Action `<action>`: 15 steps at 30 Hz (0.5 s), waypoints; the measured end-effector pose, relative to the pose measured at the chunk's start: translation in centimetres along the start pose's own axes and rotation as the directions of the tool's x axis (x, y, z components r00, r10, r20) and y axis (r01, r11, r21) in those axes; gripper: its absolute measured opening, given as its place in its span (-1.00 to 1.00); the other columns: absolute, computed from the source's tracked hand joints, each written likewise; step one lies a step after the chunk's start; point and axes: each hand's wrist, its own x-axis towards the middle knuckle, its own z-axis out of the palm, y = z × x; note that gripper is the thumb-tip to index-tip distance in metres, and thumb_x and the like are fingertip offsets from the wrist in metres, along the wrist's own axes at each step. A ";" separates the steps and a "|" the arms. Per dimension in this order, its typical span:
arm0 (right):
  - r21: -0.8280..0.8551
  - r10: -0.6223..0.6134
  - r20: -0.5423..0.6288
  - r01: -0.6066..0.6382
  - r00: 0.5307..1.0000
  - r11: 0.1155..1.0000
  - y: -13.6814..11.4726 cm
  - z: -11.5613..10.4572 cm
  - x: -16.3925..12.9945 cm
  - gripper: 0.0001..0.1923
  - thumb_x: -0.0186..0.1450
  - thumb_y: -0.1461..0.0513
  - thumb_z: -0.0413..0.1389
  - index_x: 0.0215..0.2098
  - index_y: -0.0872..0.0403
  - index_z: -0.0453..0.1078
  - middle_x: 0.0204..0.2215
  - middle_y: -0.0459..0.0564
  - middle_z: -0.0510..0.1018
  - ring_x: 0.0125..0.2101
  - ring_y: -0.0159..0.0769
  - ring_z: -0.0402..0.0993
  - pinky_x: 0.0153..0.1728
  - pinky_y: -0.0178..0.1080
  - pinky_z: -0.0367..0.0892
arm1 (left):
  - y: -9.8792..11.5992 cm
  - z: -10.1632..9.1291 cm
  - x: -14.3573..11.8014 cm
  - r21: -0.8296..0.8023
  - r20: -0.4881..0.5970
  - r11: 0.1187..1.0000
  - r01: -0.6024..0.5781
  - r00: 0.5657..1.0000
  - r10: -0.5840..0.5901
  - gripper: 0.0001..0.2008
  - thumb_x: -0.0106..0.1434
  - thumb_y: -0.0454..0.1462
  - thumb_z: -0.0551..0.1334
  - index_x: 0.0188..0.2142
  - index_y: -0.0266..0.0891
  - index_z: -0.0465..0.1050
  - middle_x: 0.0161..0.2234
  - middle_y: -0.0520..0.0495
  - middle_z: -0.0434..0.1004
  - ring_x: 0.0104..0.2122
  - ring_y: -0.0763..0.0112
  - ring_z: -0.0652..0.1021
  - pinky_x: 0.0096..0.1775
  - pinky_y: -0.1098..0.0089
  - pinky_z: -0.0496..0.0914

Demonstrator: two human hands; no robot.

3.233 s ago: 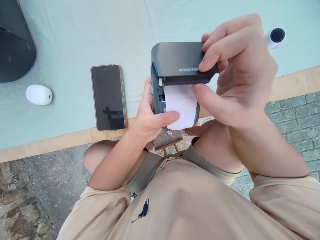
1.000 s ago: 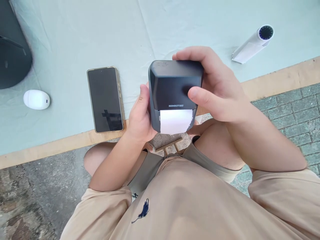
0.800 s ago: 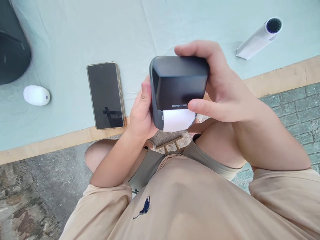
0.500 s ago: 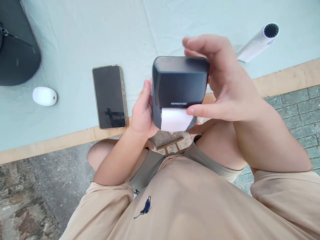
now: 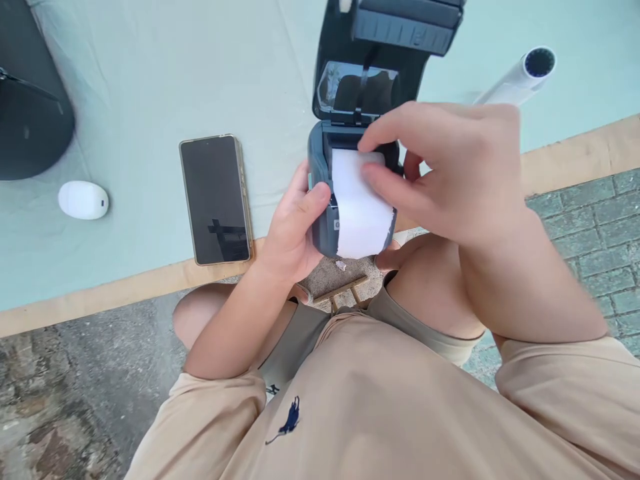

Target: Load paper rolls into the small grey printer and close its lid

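Observation:
My left hand is closed around the left side of a dark label printer, its thumb on the front edge. The printer's lid stands open, tilted up and away, with its clear window showing. Inside the body lies a white paper roll, whose torn end hangs over the front. At the roll is my right hand, thumb and forefinger bent onto the paper; its other fingers curl behind the printer's right side, partly hidden.
A smartphone lies left of the printer, with a white mouse-shaped device beyond it. At the far left is a black bag-like object. A white cylinder lies at right on the pale green tabletop.
The printer's lid has swung open, away from me, uncovering the paper roll. My right hand has moved from the lid's right side onto the roll. A small white scrap now shows below.

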 end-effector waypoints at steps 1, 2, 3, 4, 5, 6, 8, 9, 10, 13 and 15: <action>-0.040 0.015 0.069 -0.013 0.997 0.999 0.0 0.1 0.0 -0.84 0.27 0.18 0.11 -0.19 -0.04 0.45 -0.41 -0.12 0.53 -0.49 -0.38 0.34 -0.47 -0.23 0.13 | 0.0 0.0 0.0 0.001 0.020 1.000 0.000 1.000 0.000 -0.65 0.30 -0.09 0.28 0.04 -0.07 0.36 0.05 -0.03 0.55 0.31 0.18 0.38 0.15 0.31 0.49; -0.070 0.055 0.121 -0.047 0.991 0.996 0.1 0.1 0.0 -0.80 0.25 0.16 0.12 -0.14 -0.05 0.45 -0.42 -0.11 0.53 -0.50 -0.37 0.32 -0.47 -0.23 0.10 | 0.0 0.0 0.0 0.005 0.034 1.000 0.001 0.999 -0.001 -0.65 0.31 -0.10 0.28 0.05 -0.09 0.34 0.05 -0.05 0.54 0.30 0.17 0.39 0.16 0.30 0.49; -0.101 0.093 0.168 -0.077 0.981 0.992 0.1 0.1 0.1 -0.74 0.25 0.13 0.13 -0.09 -0.06 0.44 -0.42 -0.10 0.53 -0.51 -0.36 0.30 -0.48 -0.23 0.07 | 0.0 0.1 0.0 0.010 0.044 1.000 0.006 0.999 -0.006 -0.65 0.31 -0.11 0.27 0.05 -0.10 0.34 0.05 -0.06 0.54 0.29 0.17 0.40 0.16 0.30 0.49; -0.123 0.126 0.210 -0.102 0.970 0.987 0.2 0.1 0.2 -0.70 0.24 0.11 0.14 -0.05 -0.07 0.44 -0.43 -0.09 0.53 -0.52 -0.36 0.27 -0.48 -0.23 0.06 | 0.0 0.1 0.0 0.016 0.050 1.000 0.011 0.999 -0.012 -0.66 0.32 -0.12 0.27 0.04 -0.12 0.34 0.05 -0.06 0.54 0.29 0.16 0.40 0.16 0.29 0.50; -0.127 0.146 0.235 -0.119 0.961 0.985 0.2 0.0 0.2 -0.68 0.24 0.10 0.15 -0.04 -0.07 0.43 -0.44 -0.10 0.53 -0.53 -0.37 0.25 -0.48 -0.23 0.06 | -0.1 0.1 0.0 0.020 0.054 1.000 0.017 0.998 -0.018 -0.68 0.34 -0.13 0.26 0.04 -0.13 0.34 0.05 -0.07 0.54 0.28 0.16 0.41 0.16 0.29 0.50; -0.113 0.150 0.245 -0.125 0.958 0.986 0.2 -0.1 0.2 -0.67 0.23 0.10 0.16 -0.04 -0.08 0.42 -0.44 -0.10 0.53 -0.54 -0.38 0.23 -0.48 -0.23 0.06 | -0.1 0.1 -0.1 0.024 0.058 1.000 0.020 0.998 -0.021 -0.69 0.35 -0.13 0.24 0.04 -0.13 0.35 0.05 -0.07 0.54 0.28 0.16 0.42 0.15 0.29 0.51; -0.050 0.128 0.233 -0.120 0.964 0.992 0.0 -0.5 0.0 -0.71 0.21 0.12 0.18 -0.09 -0.09 0.42 -0.44 -0.14 0.52 -0.55 -0.41 0.23 -0.48 -0.23 0.09 | -0.1 0.2 -0.2 0.022 0.054 1.000 0.016 0.998 -0.017 -0.71 0.37 -0.13 0.22 0.04 -0.14 0.36 0.02 -0.05 0.56 0.27 0.17 0.43 0.11 0.32 0.53; -0.005 0.112 0.213 -0.114 0.971 0.994 -0.2 -0.8 -0.2 -0.73 0.20 0.14 0.20 -0.11 -0.09 0.42 -0.43 -0.15 0.52 -0.56 -0.42 0.23 -0.49 -0.23 0.10 | -0.1 0.2 -0.2 0.016 0.049 1.000 0.011 0.999 -0.012 -0.71 0.37 -0.13 0.22 0.04 -0.15 0.37 -0.01 -0.04 0.57 0.27 0.18 0.43 0.09 0.34 0.54; 0.052 0.100 0.191 -0.112 0.976 0.992 -0.4 -1.2 -0.5 -0.74 0.19 0.15 0.21 -0.13 -0.08 0.42 -0.40 -0.16 0.53 -0.57 -0.45 0.23 -0.50 -0.22 0.11 | -0.1 0.2 -0.2 0.007 0.046 1.000 0.004 0.999 -0.004 -0.71 0.37 -0.13 0.23 0.03 -0.15 0.37 -0.04 -0.03 0.59 0.27 0.19 0.44 0.06 0.37 0.55; 0.323 0.169 0.092 -0.190 0.981 0.927 -0.6 -2.3 -1.1 -0.69 0.13 0.13 0.30 -0.15 -0.09 0.45 -0.17 -0.13 0.55 -0.54 -0.50 0.29 -0.59 -0.22 0.10 | 0.0 0.2 -0.1 -0.030 0.038 1.000 0.009 0.999 -0.007 -0.73 0.37 -0.13 0.24 0.00 -0.15 0.38 -0.06 -0.02 0.61 0.26 0.23 0.45 0.01 0.43 0.56; 0.543 0.284 -0.046 -0.215 0.958 0.812 0.1 -2.7 -1.2 -0.65 0.11 0.05 0.33 -0.14 -0.14 0.50 -0.06 -0.13 0.51 -0.39 -0.43 0.45 -0.59 -0.24 0.15 | 0.0 0.0 0.1 -0.061 0.033 0.998 0.019 0.999 -0.017 -0.75 0.37 -0.11 0.22 -0.03 -0.14 0.39 -0.01 -0.03 0.61 0.26 0.22 0.45 0.01 0.40 0.57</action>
